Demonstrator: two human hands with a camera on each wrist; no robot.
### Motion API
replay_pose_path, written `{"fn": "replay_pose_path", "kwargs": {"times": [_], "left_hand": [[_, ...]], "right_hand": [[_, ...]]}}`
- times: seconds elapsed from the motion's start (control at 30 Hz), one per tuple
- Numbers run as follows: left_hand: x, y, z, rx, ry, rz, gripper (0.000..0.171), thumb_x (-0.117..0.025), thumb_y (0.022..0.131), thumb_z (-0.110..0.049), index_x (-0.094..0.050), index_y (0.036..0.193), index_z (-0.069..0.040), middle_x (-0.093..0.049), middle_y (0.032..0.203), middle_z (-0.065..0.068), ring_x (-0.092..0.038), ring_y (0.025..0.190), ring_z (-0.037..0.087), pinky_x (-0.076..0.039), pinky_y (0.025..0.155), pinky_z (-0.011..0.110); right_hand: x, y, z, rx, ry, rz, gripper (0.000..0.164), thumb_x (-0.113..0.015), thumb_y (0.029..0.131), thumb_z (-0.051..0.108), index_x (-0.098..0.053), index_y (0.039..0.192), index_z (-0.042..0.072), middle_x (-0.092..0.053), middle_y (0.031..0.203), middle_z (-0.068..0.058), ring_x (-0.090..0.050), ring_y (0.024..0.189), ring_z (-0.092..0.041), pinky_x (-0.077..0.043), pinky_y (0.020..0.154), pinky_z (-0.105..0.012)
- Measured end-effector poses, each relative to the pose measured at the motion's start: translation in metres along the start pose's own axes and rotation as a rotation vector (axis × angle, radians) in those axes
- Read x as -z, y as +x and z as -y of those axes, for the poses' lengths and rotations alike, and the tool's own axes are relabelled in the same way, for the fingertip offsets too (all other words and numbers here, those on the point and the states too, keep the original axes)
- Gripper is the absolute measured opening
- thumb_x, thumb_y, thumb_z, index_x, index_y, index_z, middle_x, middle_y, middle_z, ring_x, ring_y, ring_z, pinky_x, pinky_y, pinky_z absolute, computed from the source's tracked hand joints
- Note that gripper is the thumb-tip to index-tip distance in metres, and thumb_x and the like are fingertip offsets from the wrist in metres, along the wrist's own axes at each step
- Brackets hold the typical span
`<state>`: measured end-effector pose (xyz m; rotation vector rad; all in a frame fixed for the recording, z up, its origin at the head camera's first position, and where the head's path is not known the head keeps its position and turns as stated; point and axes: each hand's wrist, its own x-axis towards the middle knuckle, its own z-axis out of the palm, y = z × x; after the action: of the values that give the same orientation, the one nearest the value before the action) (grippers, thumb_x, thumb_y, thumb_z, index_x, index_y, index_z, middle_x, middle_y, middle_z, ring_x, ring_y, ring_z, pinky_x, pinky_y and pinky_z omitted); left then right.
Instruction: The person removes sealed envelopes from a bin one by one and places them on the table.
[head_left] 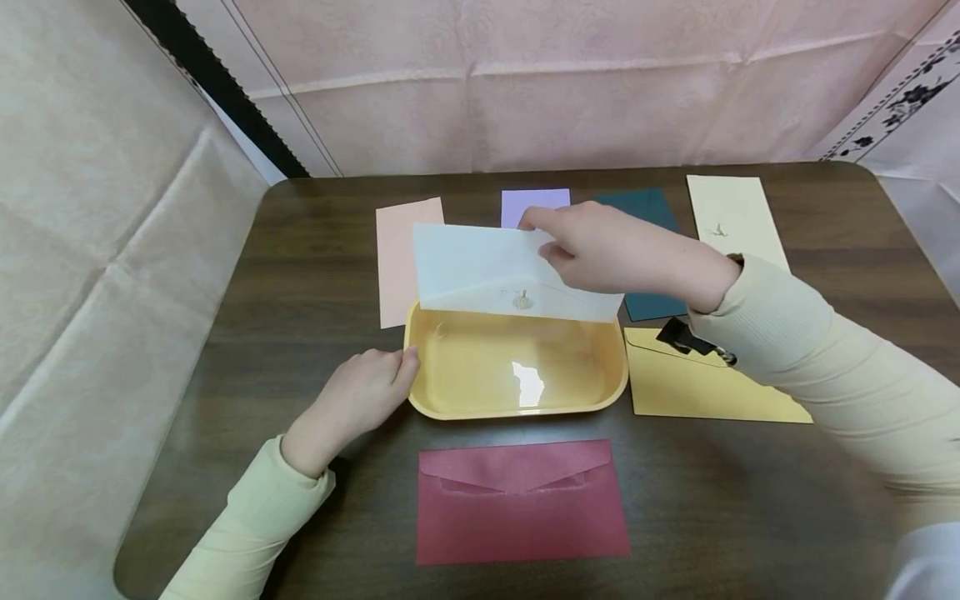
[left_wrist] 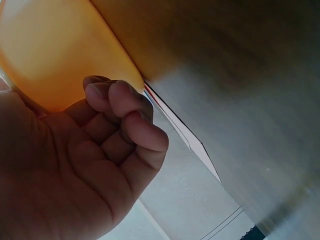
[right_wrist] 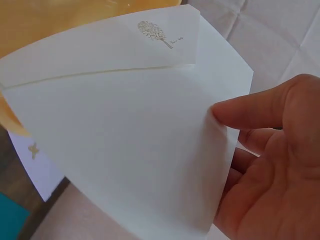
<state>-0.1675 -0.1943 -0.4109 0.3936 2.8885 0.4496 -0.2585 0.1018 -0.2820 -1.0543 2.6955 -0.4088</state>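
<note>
A white envelope with a small gold print hangs above the back edge of a yellow plastic tray. My right hand pinches it near its upper right edge. In the right wrist view the thumb presses on the face of the envelope, with the fingers behind. At the tray's left side my left hand grips the rim. The left wrist view has its curled fingers against the tray wall. The tray's inside shows only bare plastic and a bright reflection.
Around the tray lie a maroon envelope in front, a gold envelope to the right, and a pink one behind left. Further back are a lilac envelope, a teal one and a cream one.
</note>
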Motion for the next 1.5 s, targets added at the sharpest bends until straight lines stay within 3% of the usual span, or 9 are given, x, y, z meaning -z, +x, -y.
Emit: {"fn": "replay_pose_path", "kwargs": {"times": [0.1,0.33,0.7,0.87,1.1,1.27,1.5], "left_hand": [[-0.001,0.000,0.001,-0.008,-0.001,-0.004,0.054,-0.018,0.102,-0.041,-0.042,0.061,-0.013,-0.036,0.054,0.001,-0.047,0.058,0.019,-0.041,0.058,0.035],[-0.001,0.000,0.001,-0.013,0.000,-0.008,0.055,-0.019,0.102,-0.041,-0.041,0.061,-0.013,-0.036,0.054,0.002,-0.047,0.059,0.020,-0.041,0.059,0.036],[0.001,0.000,-0.001,-0.013,-0.003,0.000,0.054,-0.020,0.102,-0.041,-0.043,0.062,-0.014,-0.037,0.055,0.001,-0.047,0.058,0.019,-0.040,0.058,0.035],[0.000,0.000,0.000,-0.017,-0.002,-0.003,0.054,-0.020,0.102,-0.041,-0.043,0.062,-0.014,-0.038,0.055,0.002,-0.047,0.058,0.019,-0.041,0.059,0.035],[-0.001,0.000,0.001,-0.009,-0.006,-0.001,0.056,-0.018,0.102,-0.043,-0.043,0.062,-0.013,-0.038,0.055,0.002,-0.048,0.059,0.019,-0.041,0.060,0.036],[-0.001,0.000,0.001,-0.007,-0.007,0.000,0.057,-0.016,0.101,-0.046,-0.043,0.062,-0.013,-0.039,0.056,0.003,-0.049,0.059,0.019,-0.041,0.060,0.037],[-0.001,0.000,0.000,-0.030,-0.008,-0.009,0.056,-0.017,0.102,-0.044,-0.043,0.062,-0.014,-0.039,0.055,0.002,-0.048,0.058,0.019,-0.041,0.059,0.036]], "right_hand": [[0.006,-0.004,-0.001,0.002,-0.023,-0.014,0.033,-0.039,0.095,0.008,-0.051,0.125,0.010,-0.049,0.067,-0.005,-0.045,0.060,-0.017,-0.040,0.060,-0.031],[0.015,-0.015,-0.006,-0.011,-0.072,-0.026,0.033,-0.041,0.095,0.008,-0.053,0.126,0.010,-0.059,0.091,-0.006,-0.049,0.069,-0.020,-0.040,0.063,-0.032],[0.017,-0.051,-0.019,-0.051,-0.086,-0.043,0.030,-0.040,0.094,0.007,-0.054,0.120,0.010,-0.056,0.079,-0.002,-0.043,0.055,-0.015,-0.039,0.054,-0.031],[0.019,-0.070,-0.027,-0.070,-0.075,-0.025,0.030,-0.040,0.095,0.009,-0.053,0.122,0.011,-0.057,0.084,0.001,-0.045,0.060,-0.014,-0.040,0.061,-0.033],[0.021,-0.100,-0.038,-0.135,-0.026,0.007,0.028,-0.042,0.097,0.014,-0.051,0.123,0.021,-0.056,0.080,0.001,-0.048,0.057,-0.011,-0.042,0.057,-0.030],[0.020,-0.120,-0.049,-0.160,-0.061,-0.017,0.029,-0.044,0.096,0.014,-0.051,0.123,0.023,-0.057,0.084,0.003,-0.046,0.057,-0.009,-0.040,0.054,-0.029],[0.011,-0.149,-0.068,-0.113,-0.139,-0.122,0.027,-0.058,0.089,0.007,-0.057,0.113,0.020,-0.063,0.093,0.005,-0.050,0.064,-0.006,-0.042,0.055,-0.029]]}}
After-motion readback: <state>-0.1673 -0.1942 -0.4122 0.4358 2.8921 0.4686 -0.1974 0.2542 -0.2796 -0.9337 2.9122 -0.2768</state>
